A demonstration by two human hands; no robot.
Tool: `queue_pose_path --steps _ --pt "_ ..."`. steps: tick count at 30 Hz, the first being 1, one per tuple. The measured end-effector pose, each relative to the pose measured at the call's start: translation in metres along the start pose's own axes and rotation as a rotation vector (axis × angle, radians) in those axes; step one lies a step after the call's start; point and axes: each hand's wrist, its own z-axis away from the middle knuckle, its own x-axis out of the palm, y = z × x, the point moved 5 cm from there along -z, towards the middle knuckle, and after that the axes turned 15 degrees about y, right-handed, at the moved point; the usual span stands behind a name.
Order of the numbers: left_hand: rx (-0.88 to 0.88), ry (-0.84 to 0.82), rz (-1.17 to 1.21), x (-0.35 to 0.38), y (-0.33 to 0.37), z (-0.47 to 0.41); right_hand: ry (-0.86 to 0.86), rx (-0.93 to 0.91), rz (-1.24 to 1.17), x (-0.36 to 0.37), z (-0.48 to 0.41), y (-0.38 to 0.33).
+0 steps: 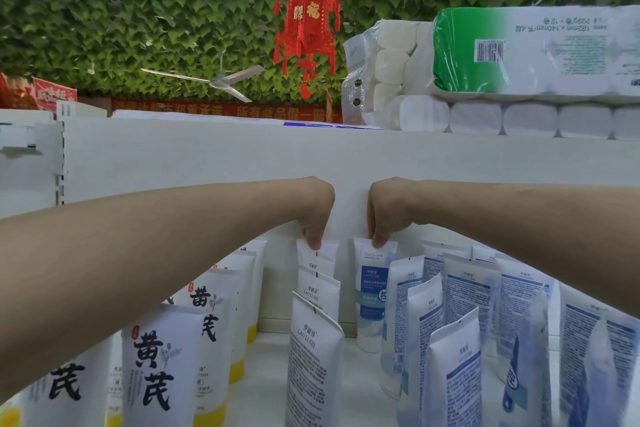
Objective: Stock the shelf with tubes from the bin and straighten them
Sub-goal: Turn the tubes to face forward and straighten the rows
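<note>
Pinching with fingers [313,240] pressed together, the left hand [317,208] holds the flat crimped top of a white tube [318,258]. The right hand [386,210] likewise pinches a blue-panel tube [373,288] printed LAO LI SHI. Both tubes stand upright at the back of the shelf [268,374], with a gap between them. Left of the fingers: glossy yellow-capped tubes [162,360] marked 黄芪. Right: crowded blue-printed tubes [465,291], some tilted.

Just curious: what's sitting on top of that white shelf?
Wrapped toilet-roll packs, a green-labelled pack lying on the lower ones. Whatever is behind them is covered.
</note>
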Motion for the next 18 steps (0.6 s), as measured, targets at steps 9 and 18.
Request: queue_pose_path --steps 9,18 --pt "-0.011 0.008 0.019 0.0005 -0.0005 -0.0004 -0.009 0.019 -0.029 0.0014 -0.0016 0.0022" --pt "0.001 0.0 0.001 -0.0005 -0.0014 -0.0005 -0.031 0.033 -0.039 0.004 -0.0071 0.0037"
